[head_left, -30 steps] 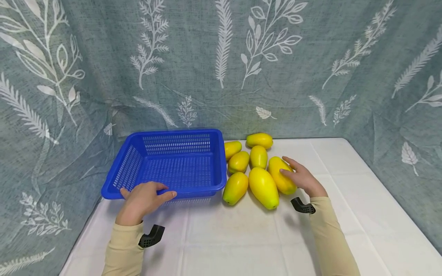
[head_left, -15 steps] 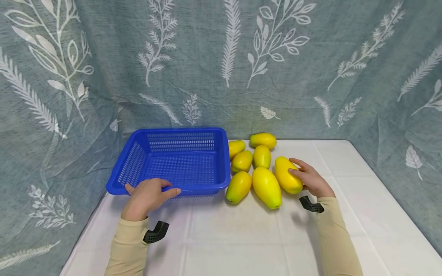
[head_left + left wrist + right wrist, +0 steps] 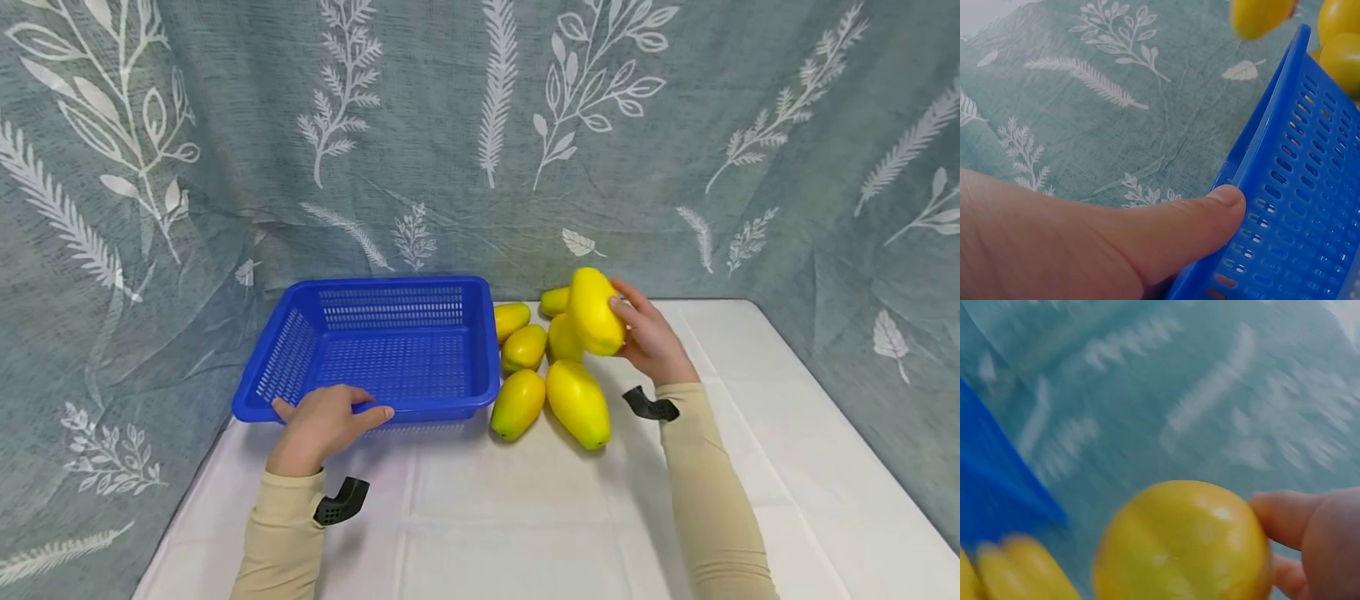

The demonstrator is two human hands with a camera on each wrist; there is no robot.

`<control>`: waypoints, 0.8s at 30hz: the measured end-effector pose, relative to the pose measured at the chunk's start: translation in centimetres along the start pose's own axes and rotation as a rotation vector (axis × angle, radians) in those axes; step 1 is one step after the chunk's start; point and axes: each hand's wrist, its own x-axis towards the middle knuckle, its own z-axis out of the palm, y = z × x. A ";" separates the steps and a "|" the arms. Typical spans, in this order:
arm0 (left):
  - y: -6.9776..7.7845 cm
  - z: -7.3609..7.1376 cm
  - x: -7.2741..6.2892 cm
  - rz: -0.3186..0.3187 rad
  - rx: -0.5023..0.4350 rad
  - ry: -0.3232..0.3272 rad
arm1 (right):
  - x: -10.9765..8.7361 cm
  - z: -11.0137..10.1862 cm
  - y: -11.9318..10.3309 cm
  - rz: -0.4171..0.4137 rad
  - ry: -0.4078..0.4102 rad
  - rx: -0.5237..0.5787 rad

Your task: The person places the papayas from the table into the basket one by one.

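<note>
My right hand (image 3: 654, 340) grips a yellow papaya (image 3: 595, 315) from its right side, lifted above the other fruit. In the right wrist view, the rounded end of this papaya (image 3: 1185, 544) faces the camera, with thumb and a fingertip against its side. My left hand (image 3: 318, 427) holds the front rim of a blue plastic basket (image 3: 446, 407). The left wrist view has the thumb (image 3: 1197, 219) pressed on the outside of the slotted wall (image 3: 1297, 200); the other fingers are mostly hidden there. Nothing lies inside the basket.
Several more papayas lie to the basket's right, among them a large one (image 3: 577, 404) and a green-tipped one (image 3: 518, 404). The held fruit partly covers two behind it. A white cloth (image 3: 495, 517) covers the table, and a leaf-patterned curtain (image 3: 442, 150) hangs behind.
My right hand has closed round the rightmost papaya, drawn it slightly right, then raised it up and leftward over the others. The left hand stays at the basket rim.
</note>
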 end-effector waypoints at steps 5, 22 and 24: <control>0.0 -0.1 0.0 -0.004 0.009 -0.008 | 2.0 8.2 -0.5 -0.009 -0.070 0.013; -0.1 0.0 -0.2 -0.001 -0.004 0.000 | 5.5 23.7 4.6 0.211 -0.197 -0.050; -0.1 -0.1 -0.2 0.006 -0.002 0.007 | 5.8 24.2 5.0 0.219 -0.191 -0.083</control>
